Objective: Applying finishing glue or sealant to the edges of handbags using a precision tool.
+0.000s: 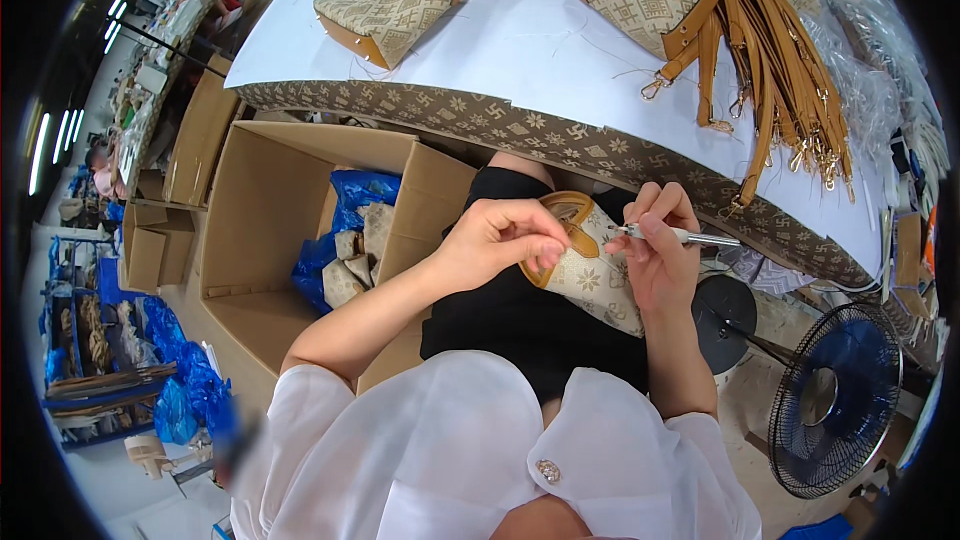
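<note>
A small beige patterned bag (598, 285) with tan leather trim and a curved tan handle (568, 202) rests on my lap. My left hand (512, 238) hovers over the handle side of the bag. Its fingers are pinched together, and whatever they hold is too small to make out. To the right of the bag, my right hand (660, 245) is closed around a slim silver pen-like tool (708, 238). The tool's narrow tip points left, toward my left hand. Its exact kind does not show.
Across the white table (520, 50) lie patterned bags (392, 12) and a bundle of tan straps (775, 70) with metal clasps. An open cardboard box (265, 210) at my left contains bag pieces and blue plastic. A black fan (835, 400) stands at the right.
</note>
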